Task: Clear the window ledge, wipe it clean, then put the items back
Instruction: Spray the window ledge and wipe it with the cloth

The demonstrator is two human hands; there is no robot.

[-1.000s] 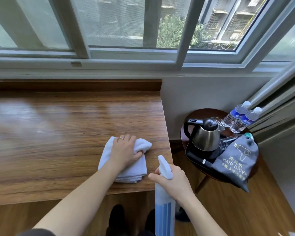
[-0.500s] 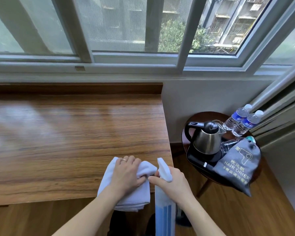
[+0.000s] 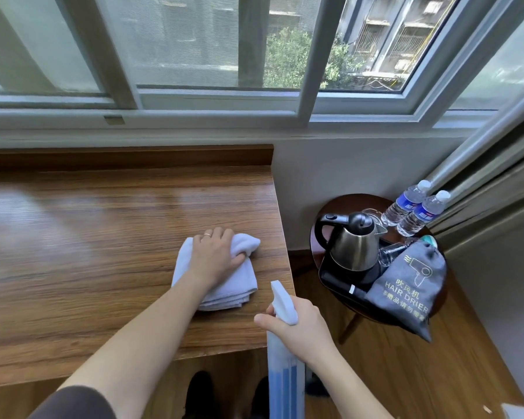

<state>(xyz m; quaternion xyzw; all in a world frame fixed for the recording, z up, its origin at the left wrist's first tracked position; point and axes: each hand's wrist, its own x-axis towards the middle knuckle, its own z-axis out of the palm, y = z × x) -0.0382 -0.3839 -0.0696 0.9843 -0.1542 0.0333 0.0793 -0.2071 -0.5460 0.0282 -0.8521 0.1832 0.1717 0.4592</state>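
Ledge (image 3: 103,252) looks cleared and mid-wipe: my left hand (image 3: 215,255) presses the cloth (image 3: 224,285), right hand (image 3: 303,328) grips the spray bottle (image 3: 285,373) beside it, and the items probably still need returning.

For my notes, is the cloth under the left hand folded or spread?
Folded: the cloth shows stacked layered edges beneath the left hand.

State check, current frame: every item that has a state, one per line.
left hand: gripping the cloth against the ledge
cloth: folded, bunched under the hand
ledge: bare apart from the cloth
right hand: holding the spray bottle
spray bottle: upright, off the ledge
kettle: lid shut, on side table
water bottles: capped, upright
hair drier bag: drawn closed
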